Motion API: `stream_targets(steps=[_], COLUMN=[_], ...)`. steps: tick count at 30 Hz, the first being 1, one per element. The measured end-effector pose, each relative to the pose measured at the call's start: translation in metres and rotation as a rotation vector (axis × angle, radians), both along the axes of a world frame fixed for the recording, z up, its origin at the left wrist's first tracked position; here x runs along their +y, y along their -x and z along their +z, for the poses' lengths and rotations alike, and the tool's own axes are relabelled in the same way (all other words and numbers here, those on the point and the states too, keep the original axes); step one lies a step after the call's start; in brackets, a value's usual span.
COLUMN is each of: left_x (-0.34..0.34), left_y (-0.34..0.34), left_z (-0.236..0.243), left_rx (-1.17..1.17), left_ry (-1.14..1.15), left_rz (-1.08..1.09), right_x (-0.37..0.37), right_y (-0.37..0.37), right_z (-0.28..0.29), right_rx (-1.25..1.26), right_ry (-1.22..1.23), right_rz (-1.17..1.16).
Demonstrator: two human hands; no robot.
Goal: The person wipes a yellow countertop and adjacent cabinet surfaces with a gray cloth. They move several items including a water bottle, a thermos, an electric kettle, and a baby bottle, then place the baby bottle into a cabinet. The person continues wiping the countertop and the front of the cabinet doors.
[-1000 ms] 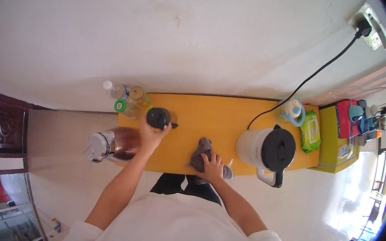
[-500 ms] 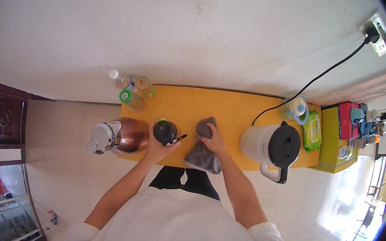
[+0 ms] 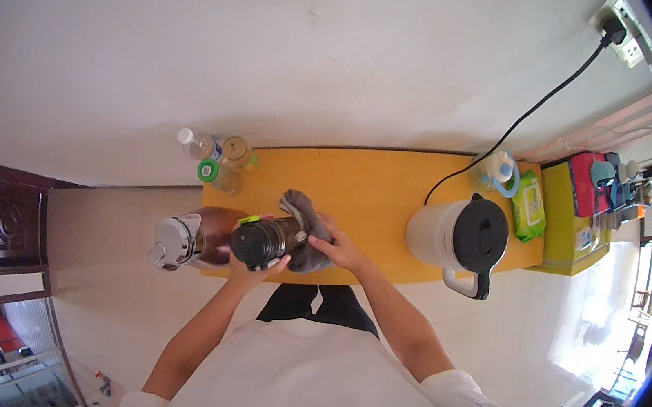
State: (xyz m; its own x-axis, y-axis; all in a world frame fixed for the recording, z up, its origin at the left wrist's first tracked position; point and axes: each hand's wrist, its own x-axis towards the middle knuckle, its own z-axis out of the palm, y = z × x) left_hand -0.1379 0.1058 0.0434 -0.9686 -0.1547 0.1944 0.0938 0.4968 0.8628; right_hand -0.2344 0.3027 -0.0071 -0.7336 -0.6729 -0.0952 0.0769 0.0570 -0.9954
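Note:
My left hand (image 3: 249,272) grips a dark bottle (image 3: 259,242) with a black lid and a green tab, tilted on its side over the yellow tabletop (image 3: 373,189). Pressed against the bottle's right end is a grey cloth (image 3: 297,206), held in my right hand (image 3: 333,247). Just left of them stands a copper-and-silver thermos (image 3: 215,234), partly behind the bottle. To the right is a white electric kettle (image 3: 434,242) with a black lid.
Three containers (image 3: 218,175) stand at the back left. A jug (image 3: 499,169), green wipes pack (image 3: 528,210) and yellow box (image 3: 563,247) with items are at the right. A black cord (image 3: 545,101) runs to a wall socket (image 3: 628,46). A wooden door is far left.
The bottle has tipped sideways and shifted toward the cloth. My right hand has lifted the cloth leftward onto the bottle.

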Motion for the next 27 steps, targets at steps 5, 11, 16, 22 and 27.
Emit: stream_targets(steps=[5,11,16,22,27], left_x=[-0.003,0.018,0.023,0.024,0.015], left_y=[-0.017,-0.015,-0.018,-0.044,-0.086], left_z=[0.049,0.061,0.067,0.052,0.054], left_rx=[0.057,0.372,0.364,0.171,-0.071], left_ry=[0.168,-0.172,-0.225,-0.217,-0.101], left_rz=[-0.135,-0.264,-0.279,-0.089,-0.005], right_x=[0.006,-0.005,-0.003,-0.008,-0.068], right_y=[-0.007,-0.024,-0.028,-0.002,0.066], right_z=[-0.012,0.000,0.011,-0.001,0.049], right_rx=[-0.758,-1.266,-1.220,-0.301,0.377], right_ry=[0.183,0.393,0.261,-0.302,-0.593], right_rz=[-0.100,-0.104,-0.108,0.034,0.102])
